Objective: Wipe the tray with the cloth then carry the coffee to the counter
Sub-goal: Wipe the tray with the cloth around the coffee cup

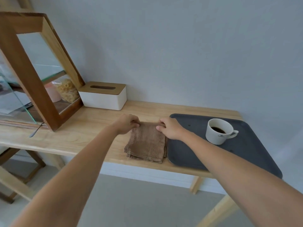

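Between the left hand (127, 124) and right hand (170, 128), both pinching its far corners, the folded cloth (146, 143) lies just beside the tray (188, 154); soft and light, it should lift easily there.

A small café or home coffee corner, by the look of it; a light wooden table (91, 133) stands against a plain pale wall; at the table's left end, a wood-framed glass display case (37, 76) holding packaged food; just right of the case, a white tissue box (105, 97) with a wooden lid.
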`<action>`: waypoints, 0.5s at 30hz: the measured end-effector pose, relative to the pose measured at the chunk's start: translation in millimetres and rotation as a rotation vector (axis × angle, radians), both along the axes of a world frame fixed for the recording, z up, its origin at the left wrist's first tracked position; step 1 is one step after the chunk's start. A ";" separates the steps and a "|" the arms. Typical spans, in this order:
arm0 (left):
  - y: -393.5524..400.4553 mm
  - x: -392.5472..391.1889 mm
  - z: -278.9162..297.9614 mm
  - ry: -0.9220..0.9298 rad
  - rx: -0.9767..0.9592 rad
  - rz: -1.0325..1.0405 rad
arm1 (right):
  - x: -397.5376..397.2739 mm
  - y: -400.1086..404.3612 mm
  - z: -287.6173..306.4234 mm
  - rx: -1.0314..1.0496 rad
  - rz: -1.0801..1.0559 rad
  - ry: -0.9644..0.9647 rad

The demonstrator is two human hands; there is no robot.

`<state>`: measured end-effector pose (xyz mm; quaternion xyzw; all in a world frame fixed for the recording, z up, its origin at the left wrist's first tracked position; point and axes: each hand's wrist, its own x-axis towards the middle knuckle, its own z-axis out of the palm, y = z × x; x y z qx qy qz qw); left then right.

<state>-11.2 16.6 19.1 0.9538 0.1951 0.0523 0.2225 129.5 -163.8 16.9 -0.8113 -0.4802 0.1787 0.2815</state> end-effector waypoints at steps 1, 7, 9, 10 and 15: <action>-3.4 -3.2 11.0 -0.010 -0.024 -0.014 | -1.7 -6.0 9.2 0.012 0.013 0.031; -37.9 -15.8 78.3 -0.050 -0.128 -0.082 | 2.1 -48.4 55.0 0.119 0.073 0.198; -51.6 -11.5 91.3 -0.061 -0.268 -0.112 | 10.7 -65.4 69.7 0.179 0.069 0.229; -60.0 -5.2 95.2 -0.070 -0.303 -0.116 | 17.7 -74.6 74.9 0.200 0.068 0.228; -93.3 36.3 75.9 -0.117 -0.319 -0.116 | 48.0 -105.8 78.0 0.128 0.038 -0.050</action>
